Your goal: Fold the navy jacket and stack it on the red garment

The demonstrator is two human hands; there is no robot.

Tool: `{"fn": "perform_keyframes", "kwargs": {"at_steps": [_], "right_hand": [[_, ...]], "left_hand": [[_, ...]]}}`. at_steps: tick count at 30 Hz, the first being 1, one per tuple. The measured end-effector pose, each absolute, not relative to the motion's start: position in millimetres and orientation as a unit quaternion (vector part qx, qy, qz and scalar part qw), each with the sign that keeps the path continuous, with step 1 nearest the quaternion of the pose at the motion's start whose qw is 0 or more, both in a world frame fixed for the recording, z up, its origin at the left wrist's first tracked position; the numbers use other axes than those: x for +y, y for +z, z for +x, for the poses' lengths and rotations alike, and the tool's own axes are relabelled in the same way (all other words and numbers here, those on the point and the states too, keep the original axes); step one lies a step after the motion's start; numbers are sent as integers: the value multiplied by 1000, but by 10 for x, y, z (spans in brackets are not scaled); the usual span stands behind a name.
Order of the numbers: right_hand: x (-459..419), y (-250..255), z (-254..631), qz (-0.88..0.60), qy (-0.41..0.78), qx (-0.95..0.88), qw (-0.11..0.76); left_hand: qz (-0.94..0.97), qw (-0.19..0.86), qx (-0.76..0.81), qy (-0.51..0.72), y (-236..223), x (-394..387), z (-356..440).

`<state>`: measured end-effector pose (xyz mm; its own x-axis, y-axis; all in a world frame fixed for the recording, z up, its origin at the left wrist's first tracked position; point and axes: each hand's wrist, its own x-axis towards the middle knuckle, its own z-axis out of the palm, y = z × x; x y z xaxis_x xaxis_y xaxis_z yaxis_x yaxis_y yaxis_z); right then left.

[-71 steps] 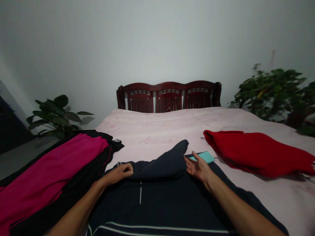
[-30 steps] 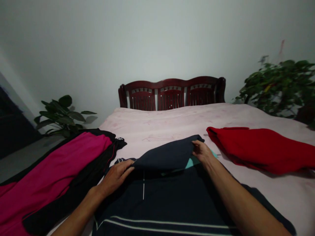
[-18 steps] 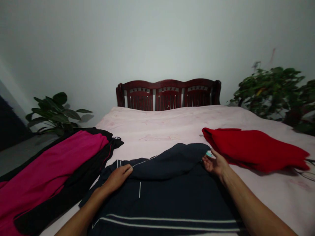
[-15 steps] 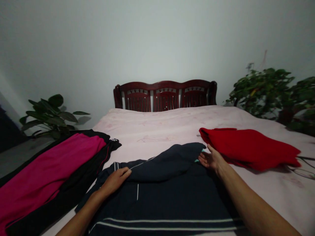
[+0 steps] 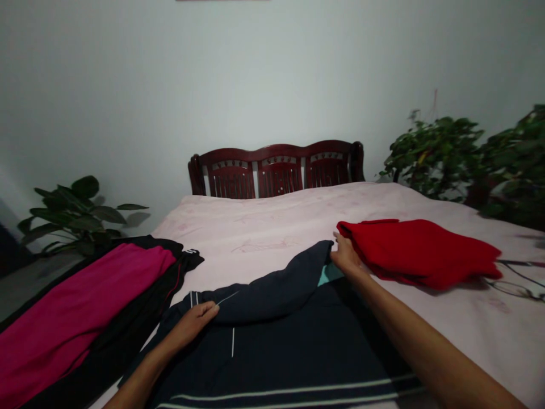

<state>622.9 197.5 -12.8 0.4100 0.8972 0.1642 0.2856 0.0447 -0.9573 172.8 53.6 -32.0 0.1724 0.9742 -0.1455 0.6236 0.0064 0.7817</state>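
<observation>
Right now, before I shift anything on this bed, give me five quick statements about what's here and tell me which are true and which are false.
1. The left hand is touching the navy garment. True.
2. The red garment lies to the left of the navy one. False: the red garment lies to its right.
3. The pink cloth lies on top of black cloth. True.
4. The headboard is painted white. False: the headboard is dark reddish-brown.
5. A teal patch shows near the right hand. True.
</observation>
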Motion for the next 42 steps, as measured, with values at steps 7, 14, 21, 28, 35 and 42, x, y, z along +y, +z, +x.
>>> {"fn": "perform_keyframes", "kwargs": {"at_steps": [7,14,21,28,35,42], "right_hand": [[2098,-152,6228,-628,260,-563,470],[2097,-82,6269,-612,238,-560,505],[1753,93,6699,-546,161,-549,612],[1174,-415,7250,-567,197,-725,339],[1372,-122,6866,-637,93,-692,328],[1470,-192,6375,-602,-5,-789,122]], "left_hand": [[629,409,598,282,-395,565,1676],[619,392,610,301,-387,594,1624],[662,315,623,274,-428,690,1526],[699,196,673,144,-375,726,1692],[686,162,699,120,-295,706,1787],[696,178,677,161,-291,537,1757]]}}
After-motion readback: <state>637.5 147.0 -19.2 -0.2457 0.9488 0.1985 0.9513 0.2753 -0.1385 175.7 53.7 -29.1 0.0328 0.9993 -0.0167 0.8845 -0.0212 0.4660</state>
